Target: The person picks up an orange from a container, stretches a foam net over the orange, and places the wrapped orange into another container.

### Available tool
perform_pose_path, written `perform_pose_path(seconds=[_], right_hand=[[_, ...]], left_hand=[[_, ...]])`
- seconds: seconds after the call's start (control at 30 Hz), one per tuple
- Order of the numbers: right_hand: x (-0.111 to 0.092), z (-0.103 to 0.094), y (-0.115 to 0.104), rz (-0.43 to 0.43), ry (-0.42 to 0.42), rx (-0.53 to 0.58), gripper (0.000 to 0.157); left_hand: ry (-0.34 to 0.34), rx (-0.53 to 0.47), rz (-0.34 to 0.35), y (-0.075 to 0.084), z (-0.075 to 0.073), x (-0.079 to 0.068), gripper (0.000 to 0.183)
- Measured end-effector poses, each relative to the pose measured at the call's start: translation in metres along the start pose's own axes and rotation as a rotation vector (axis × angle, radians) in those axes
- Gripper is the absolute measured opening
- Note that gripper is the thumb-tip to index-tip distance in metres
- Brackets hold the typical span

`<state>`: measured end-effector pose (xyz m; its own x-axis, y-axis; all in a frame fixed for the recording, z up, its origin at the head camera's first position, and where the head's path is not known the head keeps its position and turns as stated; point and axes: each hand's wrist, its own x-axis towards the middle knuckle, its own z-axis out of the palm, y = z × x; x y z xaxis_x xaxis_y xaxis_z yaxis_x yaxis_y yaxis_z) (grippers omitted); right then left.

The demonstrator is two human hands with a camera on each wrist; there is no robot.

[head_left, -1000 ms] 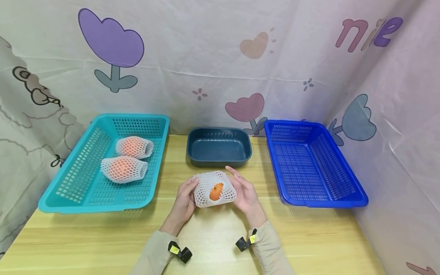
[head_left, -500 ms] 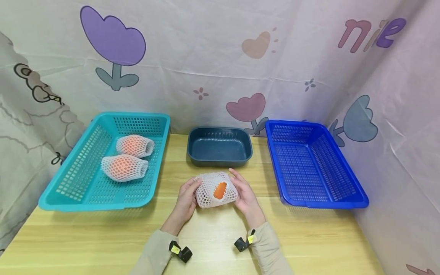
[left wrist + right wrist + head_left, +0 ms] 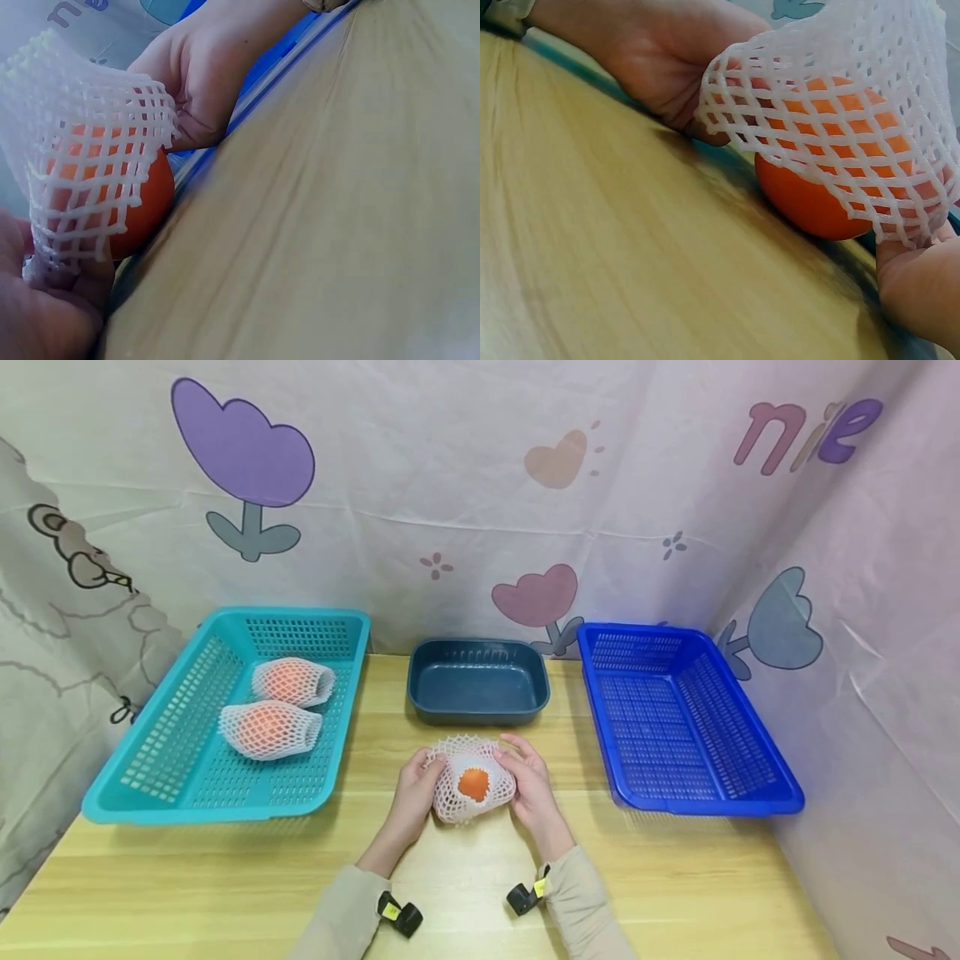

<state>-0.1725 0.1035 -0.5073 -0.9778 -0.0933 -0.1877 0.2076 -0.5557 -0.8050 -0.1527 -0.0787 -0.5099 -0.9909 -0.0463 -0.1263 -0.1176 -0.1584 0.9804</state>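
Note:
A white foam fruit net [image 3: 450, 793] is stretched between both hands over the table, with an orange [image 3: 473, 784] inside it, bare skin showing through the net's mouth. My left hand [image 3: 412, 797] pinches the net's left side, thumb on the near face. On the other side my right hand [image 3: 534, 789] holds the net with its thumb on the front and fingers behind. In the left wrist view the bottom of the orange [image 3: 150, 214] bulges below the net's edge. The right wrist view shows the orange [image 3: 810, 199] through the mesh, the net [image 3: 840, 135] draped over its upper part.
A teal basket [image 3: 345, 718] at the left holds two net-wrapped fruits [image 3: 270, 729]. Behind the hands stands a dark blue-green tray [image 3: 478, 689]. At the right is a blue basket [image 3: 637, 727]. A patterned cloth [image 3: 465, 468] hangs behind the wooden table [image 3: 465, 893].
The net's mouth has turned toward the near side and the orange shows lower in it. My right thumb has come onto the net's front, and both hands have drawn slightly closer together.

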Motion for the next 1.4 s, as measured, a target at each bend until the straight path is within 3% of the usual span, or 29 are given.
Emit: perform_pose_path(seconds=[0.23,0.43,0.67,0.93,1.2,1.4], right_hand=[[0.002,0.005,0.003,-0.08,0.09,-0.144,0.029],[0.003,0.007,0.007,-0.181,0.154,-0.356,0.019],[0.006,0.003,0.009,-0.251,0.157,-0.53,0.015],[0.004,0.002,0.01,-0.312,0.19,-0.735,0.014],[0.004,0.0,0.011,-0.338,0.211,-0.839,0.017],[0.003,0.001,0.01,-0.369,0.224,-0.902,0.017]], left_hand=[[0.051,0.148,-0.018,0.003,0.005,0.008,0.016],[0.067,0.317,-0.031,0.008,0.007,0.013,0.023],[0.064,0.409,-0.028,0.01,0.007,0.012,0.021],[0.118,0.533,0.089,0.004,0.006,0.009,0.013],[0.17,0.61,0.213,0.0,0.004,0.007,0.016],[0.204,0.829,0.314,-0.002,-0.001,0.008,0.015]])
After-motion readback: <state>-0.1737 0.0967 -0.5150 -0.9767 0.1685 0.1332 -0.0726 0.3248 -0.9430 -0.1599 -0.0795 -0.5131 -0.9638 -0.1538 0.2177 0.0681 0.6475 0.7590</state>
